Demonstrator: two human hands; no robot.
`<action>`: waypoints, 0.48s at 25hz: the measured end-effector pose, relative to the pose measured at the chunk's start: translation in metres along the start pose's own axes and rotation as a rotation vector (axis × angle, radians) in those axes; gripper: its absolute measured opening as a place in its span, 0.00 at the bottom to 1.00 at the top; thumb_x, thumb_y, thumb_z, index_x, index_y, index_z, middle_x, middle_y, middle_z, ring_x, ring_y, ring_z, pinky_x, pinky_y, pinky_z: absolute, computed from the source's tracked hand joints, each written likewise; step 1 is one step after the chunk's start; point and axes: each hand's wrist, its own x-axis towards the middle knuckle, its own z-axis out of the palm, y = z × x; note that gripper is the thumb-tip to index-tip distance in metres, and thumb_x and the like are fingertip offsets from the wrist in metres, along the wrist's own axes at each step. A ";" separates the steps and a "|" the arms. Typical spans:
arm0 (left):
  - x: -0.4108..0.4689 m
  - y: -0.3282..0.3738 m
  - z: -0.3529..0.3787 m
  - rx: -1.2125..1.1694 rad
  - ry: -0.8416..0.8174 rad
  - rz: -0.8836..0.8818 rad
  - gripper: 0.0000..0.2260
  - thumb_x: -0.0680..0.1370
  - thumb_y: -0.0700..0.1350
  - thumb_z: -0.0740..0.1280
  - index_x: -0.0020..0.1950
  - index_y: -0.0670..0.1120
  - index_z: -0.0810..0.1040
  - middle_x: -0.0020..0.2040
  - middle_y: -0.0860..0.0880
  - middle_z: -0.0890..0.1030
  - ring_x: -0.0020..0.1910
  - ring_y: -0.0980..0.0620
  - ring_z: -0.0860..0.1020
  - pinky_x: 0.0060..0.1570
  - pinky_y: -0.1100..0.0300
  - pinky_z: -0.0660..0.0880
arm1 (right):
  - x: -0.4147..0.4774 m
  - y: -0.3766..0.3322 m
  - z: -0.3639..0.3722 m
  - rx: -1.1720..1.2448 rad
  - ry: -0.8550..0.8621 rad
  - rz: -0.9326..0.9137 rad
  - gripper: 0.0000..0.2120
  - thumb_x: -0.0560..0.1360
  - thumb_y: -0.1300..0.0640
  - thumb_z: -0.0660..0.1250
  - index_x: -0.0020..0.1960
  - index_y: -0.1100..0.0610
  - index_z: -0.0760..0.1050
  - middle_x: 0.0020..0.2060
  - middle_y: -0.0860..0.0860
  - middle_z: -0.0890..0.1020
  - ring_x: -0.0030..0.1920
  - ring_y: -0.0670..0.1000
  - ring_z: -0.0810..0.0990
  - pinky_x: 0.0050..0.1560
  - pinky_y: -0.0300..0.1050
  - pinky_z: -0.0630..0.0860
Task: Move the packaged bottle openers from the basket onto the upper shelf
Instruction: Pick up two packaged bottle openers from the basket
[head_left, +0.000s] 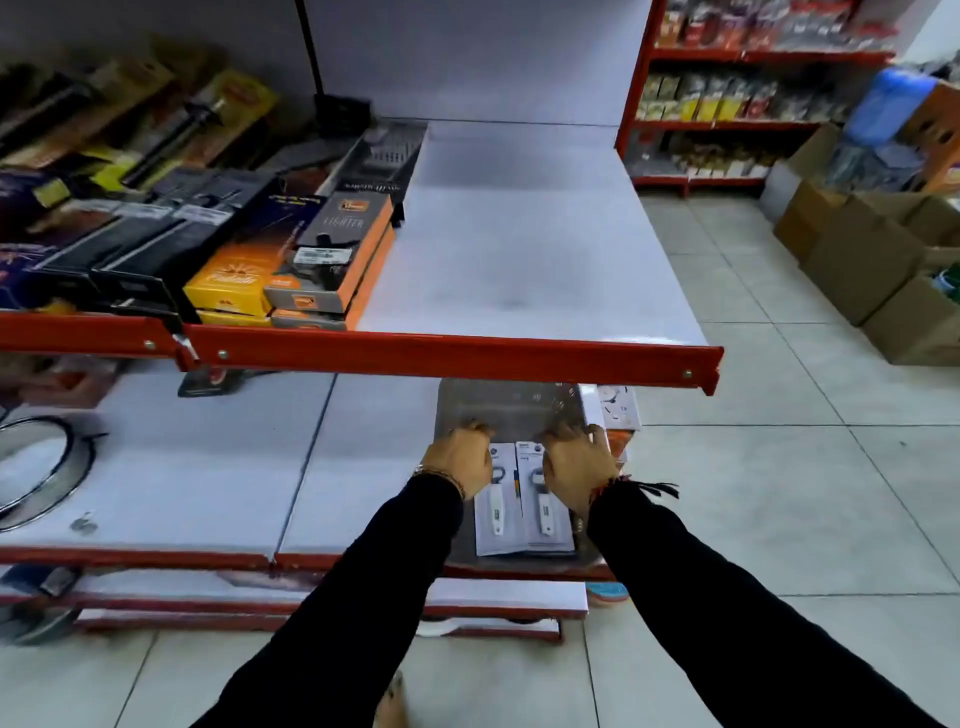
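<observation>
Both hands, left (460, 457) and right (576, 460), reach into the grey wire basket (511, 410) on the lower shelf, fingers curled over white carded bottle openers (522, 501); whether either grip holds one, I cannot tell. The white, red-edged upper shelf (519, 260) shows none there yet.

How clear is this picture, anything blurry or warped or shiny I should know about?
Head view: wide-angle bend bows the upper shelf and its red front edge; the boxed goods at far left and the back racks are smeared with blur; both hands, left and right, and the packaged bottle openers read fairly sharp; a soft sheen lies on the white shelf, no hard glare.
</observation>
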 end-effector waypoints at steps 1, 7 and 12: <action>0.015 -0.002 0.003 0.037 -0.053 -0.014 0.23 0.81 0.40 0.59 0.76 0.46 0.67 0.75 0.44 0.70 0.67 0.40 0.75 0.65 0.50 0.74 | 0.011 0.001 0.002 -0.027 -0.041 -0.005 0.24 0.74 0.54 0.62 0.70 0.51 0.70 0.68 0.54 0.73 0.68 0.58 0.72 0.70 0.57 0.58; 0.069 -0.008 0.038 0.099 -0.220 -0.061 0.22 0.77 0.43 0.68 0.71 0.45 0.72 0.71 0.44 0.72 0.65 0.39 0.76 0.64 0.47 0.76 | 0.053 0.010 0.030 -0.096 -0.080 0.029 0.20 0.74 0.55 0.61 0.64 0.50 0.78 0.65 0.51 0.77 0.68 0.58 0.71 0.73 0.59 0.44; 0.076 -0.010 0.047 0.109 -0.134 -0.051 0.19 0.75 0.46 0.71 0.65 0.43 0.77 0.66 0.44 0.76 0.60 0.40 0.79 0.57 0.48 0.80 | 0.060 0.015 0.037 -0.127 -0.034 -0.006 0.17 0.74 0.55 0.60 0.59 0.51 0.82 0.58 0.50 0.81 0.66 0.56 0.73 0.69 0.57 0.38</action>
